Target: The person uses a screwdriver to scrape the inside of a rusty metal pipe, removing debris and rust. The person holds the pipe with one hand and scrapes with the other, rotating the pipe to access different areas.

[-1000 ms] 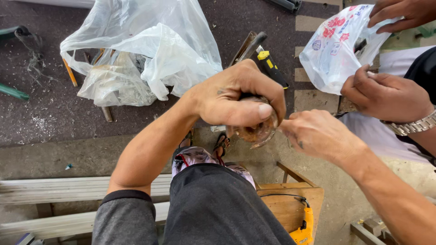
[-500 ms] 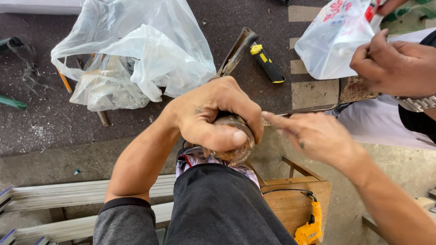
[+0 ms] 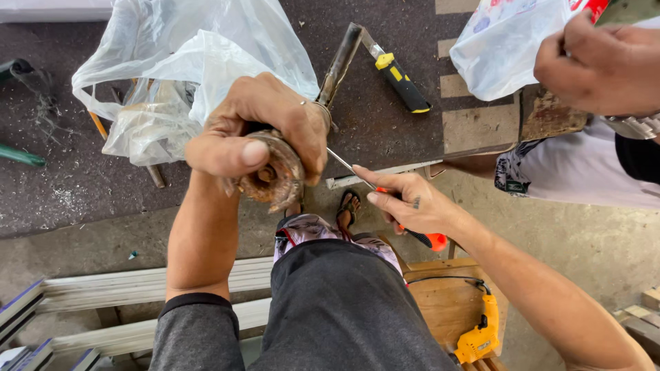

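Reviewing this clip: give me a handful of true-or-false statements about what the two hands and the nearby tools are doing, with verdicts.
1. The left hand grips a rusty round metal part. True.
2. The right hand holds a hammer. False: it holds a screwdriver with an orange handle, its thin shaft pointing toward the rusty part.
3. A yellow drill lies on a wooden stool below the right forearm. True.
4. The yellow-and-black utility knife is in the left hand's grip. False: it lies on the dark mat, apart from both hands.
5. Another person's hand holds a plastic bag at upper right. True.
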Motion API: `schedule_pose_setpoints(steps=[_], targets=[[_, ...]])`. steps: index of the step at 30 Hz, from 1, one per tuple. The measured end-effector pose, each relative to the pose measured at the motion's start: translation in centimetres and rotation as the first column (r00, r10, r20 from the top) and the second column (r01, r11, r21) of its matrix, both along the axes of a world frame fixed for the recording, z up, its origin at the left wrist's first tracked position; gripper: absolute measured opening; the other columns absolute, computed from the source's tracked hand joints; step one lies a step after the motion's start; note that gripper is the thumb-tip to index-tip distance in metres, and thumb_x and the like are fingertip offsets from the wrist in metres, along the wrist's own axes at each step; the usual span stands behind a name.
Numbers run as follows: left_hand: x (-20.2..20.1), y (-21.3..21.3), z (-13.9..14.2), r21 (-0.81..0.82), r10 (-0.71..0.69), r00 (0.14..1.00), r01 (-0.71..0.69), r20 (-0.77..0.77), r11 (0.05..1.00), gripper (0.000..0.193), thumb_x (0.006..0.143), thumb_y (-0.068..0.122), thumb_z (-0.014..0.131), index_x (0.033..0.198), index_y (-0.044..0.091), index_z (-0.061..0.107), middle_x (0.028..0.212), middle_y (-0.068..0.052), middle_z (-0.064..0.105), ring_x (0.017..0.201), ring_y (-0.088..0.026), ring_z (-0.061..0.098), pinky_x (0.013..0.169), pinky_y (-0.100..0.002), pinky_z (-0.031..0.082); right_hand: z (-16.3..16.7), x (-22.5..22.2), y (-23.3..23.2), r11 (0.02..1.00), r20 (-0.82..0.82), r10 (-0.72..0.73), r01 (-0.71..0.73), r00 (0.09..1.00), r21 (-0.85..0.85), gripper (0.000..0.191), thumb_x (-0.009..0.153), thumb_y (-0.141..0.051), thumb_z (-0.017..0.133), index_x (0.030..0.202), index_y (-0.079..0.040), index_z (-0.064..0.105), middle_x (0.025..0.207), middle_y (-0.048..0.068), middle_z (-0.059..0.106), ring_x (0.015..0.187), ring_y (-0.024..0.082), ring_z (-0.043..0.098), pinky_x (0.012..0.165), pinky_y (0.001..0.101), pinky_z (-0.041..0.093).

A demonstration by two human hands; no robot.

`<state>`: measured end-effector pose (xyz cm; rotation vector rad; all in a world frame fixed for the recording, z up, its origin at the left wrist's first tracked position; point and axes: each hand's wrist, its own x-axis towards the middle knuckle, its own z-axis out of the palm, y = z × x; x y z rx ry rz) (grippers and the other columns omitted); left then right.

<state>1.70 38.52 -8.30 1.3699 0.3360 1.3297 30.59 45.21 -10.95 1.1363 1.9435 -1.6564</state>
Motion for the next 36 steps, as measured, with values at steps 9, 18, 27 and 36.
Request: schedule_pose_setpoints(steps=[9,18,27,36], targets=[[1.2,0.0,1.1,0.023,-0.111,0.986,0.114,-0.124,0.993,0.056,0.090,0.052,0.063,0.089,-0.003,0.073,0.079,-0.016,0.072,0.067,-0.024,0.073,0.060,-0.031,0.056,4.6,0.0,4.6,0.649,0.439,0.508,-0.665,0.741,0.371,0.058,0.097,-0.026,0.057,0.154,-0.037,0.049,0.098,0.014,0.075,0.083,0.039,0.073,0.075,0.0496,0.056],[0.6,-0.5,-0.9,0.059,0.008,0.996,-0.014,0.092,0.998,0.051,0.086,0.045,0.063,0.084,-0.006,0.074,0.073,-0.020,0.072,0.057,-0.025,0.070,0.052,-0.032,0.054,0.9,-1.0,6.1,0.947,0.183,0.320,-0.317,0.930,-0.046,0.056,0.100,-0.021,0.054,0.152,-0.039,0.047,0.060,0.003,0.051,0.054,0.014,0.052,0.055,0.0338,0.051],[-0.8,-1.2,-1.3,0.053,0.017,0.995,-0.022,0.094,0.998,0.050,0.086,0.044,0.064,0.086,-0.006,0.072,0.077,-0.021,0.072,0.060,-0.029,0.070,0.059,-0.036,0.055,-1.4,-0.5,-2.1,0.982,-0.145,-0.089,0.063,0.985,-0.178,0.058,0.102,-0.019,0.053,0.157,-0.031,0.042,0.067,-0.005,0.051,0.053,0.005,0.047,0.051,0.0254,0.048],[0.5,-1.7,-1.3,0.075,-0.033,0.997,0.028,0.067,0.997,0.048,0.085,0.040,0.066,0.086,-0.008,0.073,0.077,-0.022,0.071,0.056,-0.026,0.069,0.056,-0.033,0.054,-1.3,0.8,8.2,0.820,-0.034,0.512,-0.477,0.858,0.318,0.054,0.096,-0.020,0.063,0.147,-0.038,0.058,0.090,0.007,0.079,0.062,0.005,0.059,0.061,0.0336,0.055]])
